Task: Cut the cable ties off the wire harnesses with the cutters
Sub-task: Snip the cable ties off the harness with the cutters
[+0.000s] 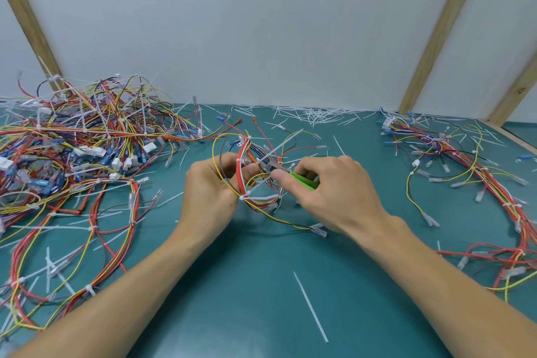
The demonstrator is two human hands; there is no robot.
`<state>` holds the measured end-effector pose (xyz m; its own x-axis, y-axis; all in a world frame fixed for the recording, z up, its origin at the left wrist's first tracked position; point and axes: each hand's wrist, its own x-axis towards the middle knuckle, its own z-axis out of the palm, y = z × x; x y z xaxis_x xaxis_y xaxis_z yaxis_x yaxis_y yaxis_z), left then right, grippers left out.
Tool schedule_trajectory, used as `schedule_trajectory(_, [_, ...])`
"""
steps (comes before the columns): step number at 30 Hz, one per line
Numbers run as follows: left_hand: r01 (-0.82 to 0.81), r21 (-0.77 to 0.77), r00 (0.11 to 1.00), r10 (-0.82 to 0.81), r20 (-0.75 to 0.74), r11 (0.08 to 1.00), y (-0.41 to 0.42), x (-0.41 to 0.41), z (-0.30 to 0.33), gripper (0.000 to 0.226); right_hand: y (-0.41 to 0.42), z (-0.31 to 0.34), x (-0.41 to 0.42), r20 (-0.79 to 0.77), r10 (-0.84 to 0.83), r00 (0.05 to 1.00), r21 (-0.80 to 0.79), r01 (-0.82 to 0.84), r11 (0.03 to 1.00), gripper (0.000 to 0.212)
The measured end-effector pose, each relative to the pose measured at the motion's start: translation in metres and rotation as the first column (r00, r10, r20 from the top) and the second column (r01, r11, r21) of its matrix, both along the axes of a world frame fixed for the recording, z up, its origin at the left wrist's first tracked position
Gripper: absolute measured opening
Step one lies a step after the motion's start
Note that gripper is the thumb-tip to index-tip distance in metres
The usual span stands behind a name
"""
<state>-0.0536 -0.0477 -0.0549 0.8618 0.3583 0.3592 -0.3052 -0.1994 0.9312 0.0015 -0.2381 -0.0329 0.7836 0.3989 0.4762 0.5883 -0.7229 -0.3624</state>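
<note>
Left hand: left hand (209, 194) grips the looped wire harness (252, 174), fingers curled round its red and yellow strands, held just above the middle of the table (261, 285).
Right hand: right hand (328, 192) grasps the cutters (302, 180); only the green handles and a bit of grey head show between thumb and fingers.
Cutter head: at the harness, beside a white cable tie (279, 151) whose long tail sticks up and away toward the far edge. Whether the blades touch the tie, cannot tell.
Other ties on harness: one white tie (243, 197) at the near side of the loop.
Left edge: big tangled pile of harnesses (72, 154), many with white ties on, reaching from the far left corner to the near left edge.
Right edge: second group of harnesses (465, 160), spread flat.
Far edge: scatter of white tie offcuts (316, 115) along the wall.
Near middle: one long loose tie strip (311, 306) lying on the table between the forearms.
</note>
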Motion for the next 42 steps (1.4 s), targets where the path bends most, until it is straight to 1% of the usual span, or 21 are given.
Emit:
schedule_trajectory(2, [0.003,0.011,1.000,-0.003,0.000,1.000,0.000,-0.001,0.000,0.004,0.001,0.001,0.000,-0.030,0.007,1.000,0.013,-0.007,1.000,0.068])
schedule_trajectory(7, [0.009,0.030,1.000,-0.009,0.016,1.000,-0.001,-0.002,0.001,0.006,0.000,0.002,0.000,-0.034,0.018,0.999,-0.006,-0.018,1.000,0.055])
schedule_trajectory(20, [0.017,0.058,1.000,-0.019,0.024,0.998,0.001,-0.002,0.000,0.008,0.003,0.004,-0.005,-0.034,0.063,0.997,-0.039,-0.064,0.997,0.053])
schedule_trajectory(28, [0.025,0.057,0.999,-0.026,0.029,0.998,0.000,-0.003,0.001,0.009,0.003,0.002,-0.005,-0.022,0.075,0.997,-0.026,-0.075,0.997,0.053])
schedule_trajectory(31, [0.019,0.050,1.000,-0.020,0.018,0.999,0.001,-0.002,0.000,0.012,0.003,0.003,-0.004,-0.022,0.069,0.997,-0.019,-0.070,0.997,0.052])
schedule_trajectory(37, [0.029,0.013,0.999,-0.029,0.026,1.000,0.002,0.002,-0.002,0.009,0.004,0.000,-0.002,-0.032,0.050,0.998,0.076,-0.048,0.996,0.058])
schedule_trajectory(40, [0.014,-0.014,0.999,-0.013,0.030,1.000,0.002,0.003,-0.003,0.006,0.002,0.001,0.003,-0.081,0.019,0.997,0.193,-0.003,0.981,0.068])
schedule_trajectory(42, [0.018,-0.046,0.999,-0.017,0.032,0.999,0.002,0.004,-0.003,0.003,0.000,0.000,0.006,-0.128,0.033,0.991,0.311,0.008,0.950,0.065])
